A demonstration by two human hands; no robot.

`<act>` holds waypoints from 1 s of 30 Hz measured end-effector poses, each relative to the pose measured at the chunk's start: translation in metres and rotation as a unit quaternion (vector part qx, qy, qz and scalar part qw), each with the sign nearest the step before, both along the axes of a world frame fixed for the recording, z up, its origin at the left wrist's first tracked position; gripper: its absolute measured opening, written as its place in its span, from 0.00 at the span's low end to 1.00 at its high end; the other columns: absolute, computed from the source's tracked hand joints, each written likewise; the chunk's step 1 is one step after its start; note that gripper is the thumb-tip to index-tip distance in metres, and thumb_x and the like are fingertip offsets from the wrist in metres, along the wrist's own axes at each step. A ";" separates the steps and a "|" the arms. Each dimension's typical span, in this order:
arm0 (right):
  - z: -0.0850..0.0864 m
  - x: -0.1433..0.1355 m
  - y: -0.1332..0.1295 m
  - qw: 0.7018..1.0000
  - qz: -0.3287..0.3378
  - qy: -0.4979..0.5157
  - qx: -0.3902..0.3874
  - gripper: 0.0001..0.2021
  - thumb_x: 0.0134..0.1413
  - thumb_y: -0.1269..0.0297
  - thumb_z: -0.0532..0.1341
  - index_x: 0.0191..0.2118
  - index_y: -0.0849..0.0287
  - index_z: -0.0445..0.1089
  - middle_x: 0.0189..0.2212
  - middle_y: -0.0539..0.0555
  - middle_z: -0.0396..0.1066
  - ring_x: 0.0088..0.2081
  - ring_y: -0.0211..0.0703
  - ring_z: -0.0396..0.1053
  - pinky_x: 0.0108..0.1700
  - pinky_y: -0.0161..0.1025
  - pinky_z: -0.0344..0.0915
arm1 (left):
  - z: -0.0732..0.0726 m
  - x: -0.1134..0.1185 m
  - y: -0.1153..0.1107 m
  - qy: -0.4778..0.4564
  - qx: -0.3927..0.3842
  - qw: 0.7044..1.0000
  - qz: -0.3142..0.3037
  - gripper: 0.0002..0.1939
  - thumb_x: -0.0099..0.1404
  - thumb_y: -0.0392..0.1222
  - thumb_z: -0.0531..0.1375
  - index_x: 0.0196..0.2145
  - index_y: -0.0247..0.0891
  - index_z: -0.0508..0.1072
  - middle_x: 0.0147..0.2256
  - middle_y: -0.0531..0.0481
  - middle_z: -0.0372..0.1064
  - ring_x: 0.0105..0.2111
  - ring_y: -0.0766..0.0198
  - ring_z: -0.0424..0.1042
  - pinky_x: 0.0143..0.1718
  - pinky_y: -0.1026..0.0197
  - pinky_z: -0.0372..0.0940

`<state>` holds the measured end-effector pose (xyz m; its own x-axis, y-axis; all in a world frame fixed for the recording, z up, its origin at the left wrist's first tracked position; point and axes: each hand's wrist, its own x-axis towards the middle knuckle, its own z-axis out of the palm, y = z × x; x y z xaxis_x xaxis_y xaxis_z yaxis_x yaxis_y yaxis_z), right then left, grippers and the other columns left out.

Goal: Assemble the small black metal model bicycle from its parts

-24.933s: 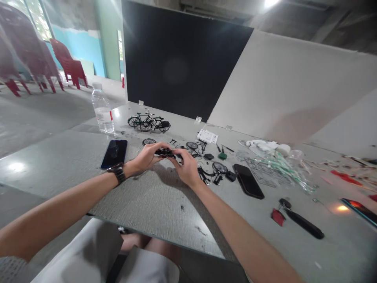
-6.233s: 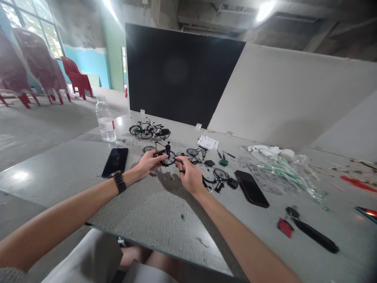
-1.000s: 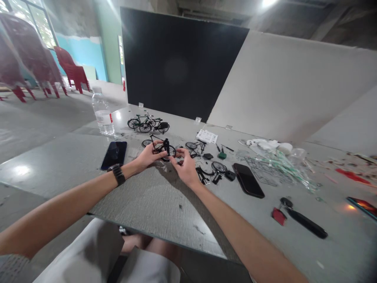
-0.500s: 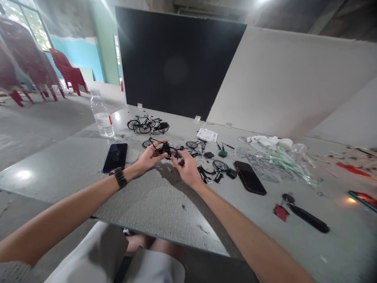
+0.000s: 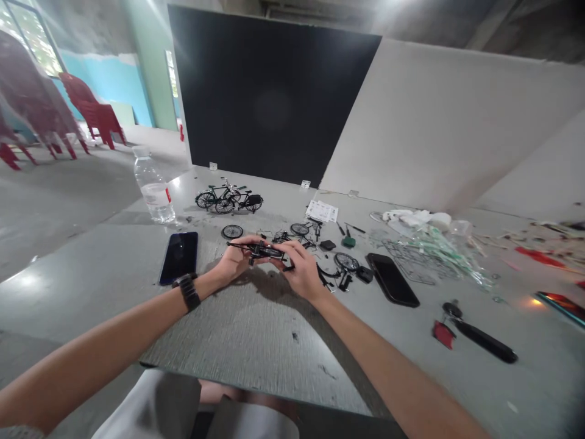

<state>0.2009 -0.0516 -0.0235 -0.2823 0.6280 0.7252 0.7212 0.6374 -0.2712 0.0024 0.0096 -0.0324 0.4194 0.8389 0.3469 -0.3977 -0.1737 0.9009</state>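
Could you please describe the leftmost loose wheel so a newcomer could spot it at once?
Below the black panel, two model bicycles stand on the table. Between them and the left hand lies the spoked wheel, apart from the loose parts clustered farther right.

Stacked red chairs (image 5: 98,114) stand on grey floor (image 5: 98,167); behind, a part-turquoise wall (image 5: 114,76) and bright window (image 5: 39,41).

Near tabletop (image 5: 247,335) open; phone (image 5: 180,257) blocks left, bicycle parts (image 5: 364,275), perhaps tangled, block right

Forward-down head view over table (image 5: 247,329)
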 end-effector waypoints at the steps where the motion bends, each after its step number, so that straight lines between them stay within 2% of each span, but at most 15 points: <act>1: 0.000 0.001 0.000 1.000 0.001 0.001 0.003 0.13 0.66 0.62 0.62 0.55 0.52 0.71 0.45 0.58 0.73 0.45 0.48 0.75 0.45 0.42 0.74 | -0.001 0.001 -0.001 -0.007 -0.009 1.000 -0.004 0.15 0.51 0.37 0.75 0.37 0.35 0.79 0.43 0.41 0.77 0.44 0.51 0.77 0.47 0.50 0.74; 7: -0.003 0.003 -0.002 1.000 0.009 0.003 0.014 0.13 0.66 0.64 0.61 0.55 0.51 0.71 0.44 0.58 0.73 0.43 0.46 0.75 0.43 0.41 0.74 | -0.009 0.006 -0.004 0.019 0.009 1.000 0.010 0.14 0.53 0.36 0.73 0.38 0.36 0.79 0.41 0.42 0.78 0.42 0.54 0.77 0.45 0.52 0.74; 10: -0.004 0.004 -0.004 1.000 0.011 0.012 0.017 0.15 0.66 0.65 0.62 0.57 0.51 0.71 0.45 0.58 0.73 0.44 0.46 0.76 0.45 0.42 0.74 | -0.013 0.004 -0.001 0.060 0.056 0.996 0.028 0.17 0.53 0.38 0.73 0.41 0.37 0.79 0.41 0.44 0.77 0.41 0.54 0.77 0.44 0.52 0.74; 14: -0.002 0.005 -0.006 1.000 -0.012 0.011 0.008 0.16 0.66 0.65 0.61 0.57 0.51 0.70 0.45 0.58 0.73 0.46 0.47 0.75 0.46 0.43 0.75 | -0.015 -0.002 0.001 0.073 0.145 0.987 0.023 0.14 0.59 0.39 0.69 0.44 0.40 0.78 0.48 0.42 0.75 0.49 0.52 0.75 0.52 0.49 0.70; 16: -0.002 0.006 -0.006 1.000 -0.018 0.012 -0.002 0.15 0.66 0.65 0.61 0.56 0.51 0.70 0.46 0.59 0.74 0.48 0.49 0.75 0.45 0.43 0.75 | -0.015 -0.004 0.001 0.066 0.164 0.984 0.016 0.14 0.61 0.39 0.67 0.45 0.40 0.78 0.49 0.41 0.75 0.51 0.51 0.74 0.55 0.47 0.68; 20: -0.002 0.008 -0.005 1.000 -0.011 0.012 -0.012 0.13 0.65 0.65 0.60 0.54 0.52 0.70 0.46 0.60 0.75 0.49 0.50 0.74 0.42 0.43 0.75 | -0.010 -0.005 -0.001 0.063 0.187 0.980 0.027 0.12 0.62 0.38 0.66 0.45 0.41 0.78 0.50 0.42 0.74 0.53 0.50 0.72 0.56 0.45 0.66; 25: 0.001 0.008 -0.005 1.000 -0.002 0.003 -0.008 0.13 0.65 0.66 0.60 0.54 0.53 0.70 0.46 0.60 0.75 0.48 0.50 0.74 0.38 0.41 0.74 | 0.004 -0.008 -0.005 0.114 0.216 0.969 0.035 0.11 0.63 0.37 0.65 0.45 0.42 0.78 0.51 0.42 0.73 0.54 0.51 0.72 0.55 0.47 0.67; 30: 0.008 0.010 -0.007 1.000 0.019 -0.014 -0.017 0.18 0.63 0.69 0.57 0.57 0.54 0.68 0.49 0.61 0.73 0.50 0.50 0.74 0.44 0.44 0.75 | 0.013 -0.014 -0.001 0.156 0.267 0.950 0.051 0.14 0.60 0.33 0.64 0.45 0.42 0.78 0.51 0.44 0.74 0.53 0.52 0.72 0.54 0.48 0.67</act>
<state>0.2105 -0.0591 -0.0158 -0.3265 0.6405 0.6951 0.7044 0.6553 -0.2729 -0.0116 0.0084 -0.0197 0.4971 0.6211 0.6059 -0.0818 -0.6617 0.7453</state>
